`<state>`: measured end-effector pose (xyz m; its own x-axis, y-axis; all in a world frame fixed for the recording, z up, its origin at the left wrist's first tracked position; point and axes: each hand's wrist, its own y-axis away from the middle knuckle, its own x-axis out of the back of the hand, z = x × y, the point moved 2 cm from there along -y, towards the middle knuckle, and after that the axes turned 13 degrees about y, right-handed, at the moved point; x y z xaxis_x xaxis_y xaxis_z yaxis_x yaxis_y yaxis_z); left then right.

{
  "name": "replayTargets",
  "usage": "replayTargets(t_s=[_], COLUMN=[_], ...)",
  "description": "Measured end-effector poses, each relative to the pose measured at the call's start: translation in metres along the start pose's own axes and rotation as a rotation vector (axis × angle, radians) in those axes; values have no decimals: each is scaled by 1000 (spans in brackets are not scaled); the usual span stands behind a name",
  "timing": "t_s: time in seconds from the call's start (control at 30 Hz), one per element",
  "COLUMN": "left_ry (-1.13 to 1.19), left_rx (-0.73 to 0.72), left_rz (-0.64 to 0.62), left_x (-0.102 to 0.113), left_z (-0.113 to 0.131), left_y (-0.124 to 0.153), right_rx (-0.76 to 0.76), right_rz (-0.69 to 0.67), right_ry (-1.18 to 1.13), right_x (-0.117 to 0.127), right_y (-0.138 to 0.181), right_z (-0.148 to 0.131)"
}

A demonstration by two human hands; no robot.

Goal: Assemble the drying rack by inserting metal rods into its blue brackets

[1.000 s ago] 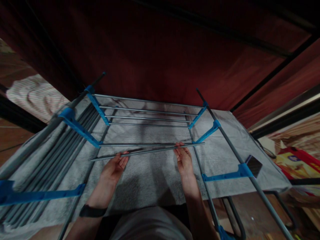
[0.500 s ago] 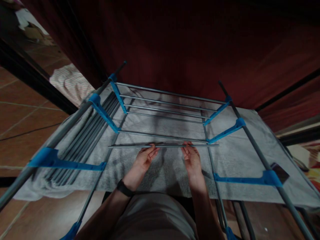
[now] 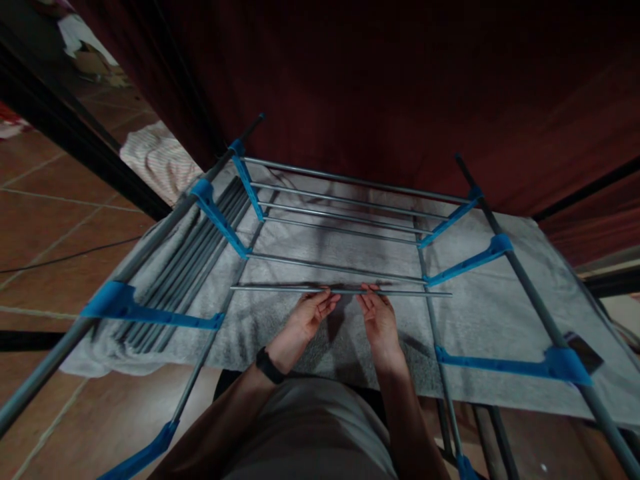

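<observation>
Between my two hands a thin grey metal rod [image 3: 280, 289] lies crosswise, close in front of the nearest fitted crossbar [image 3: 340, 269]. My left hand [image 3: 313, 312] pinches it left of its middle; a black band circles that wrist. Fingers of my right hand [image 3: 377, 313] close on the same rod a little to the right. Around them stands a rack frame of grey tubes with blue plastic brackets [image 3: 220, 220] on the left and matching blue brackets [image 3: 470, 260] on the right. Several crossbars [image 3: 345, 197] span the far brackets.
Several loose grey rods [image 3: 193, 267] lie side by side on the grey towel cloth [image 3: 310, 360] at left. A dark flat object [image 3: 584, 352] rests by the right front bracket. Behind hangs a dark red curtain [image 3: 380, 80]. Striped fabric [image 3: 157, 160] lies at the left back.
My hands have drawn closer together along the rod, still pinching it. The whole scene has shifted slightly right in view as the camera turned.
</observation>
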<state>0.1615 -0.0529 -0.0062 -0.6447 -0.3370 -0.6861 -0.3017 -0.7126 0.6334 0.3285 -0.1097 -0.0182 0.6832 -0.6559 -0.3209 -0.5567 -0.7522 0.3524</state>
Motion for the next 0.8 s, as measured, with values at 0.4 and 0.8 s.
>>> replayTargets(t_s=[0.4, 0.8], left_ry=[-45, 0], left_rx=[20, -33], left_rz=[1, 109], left_x=[1, 12], left_z=[-2, 12], left_y=[3, 2], right_rx=[1, 7], right_rz=[46, 114], right_ry=[38, 13], right_x=[2, 15], right_y=[3, 3], right_z=[1, -5])
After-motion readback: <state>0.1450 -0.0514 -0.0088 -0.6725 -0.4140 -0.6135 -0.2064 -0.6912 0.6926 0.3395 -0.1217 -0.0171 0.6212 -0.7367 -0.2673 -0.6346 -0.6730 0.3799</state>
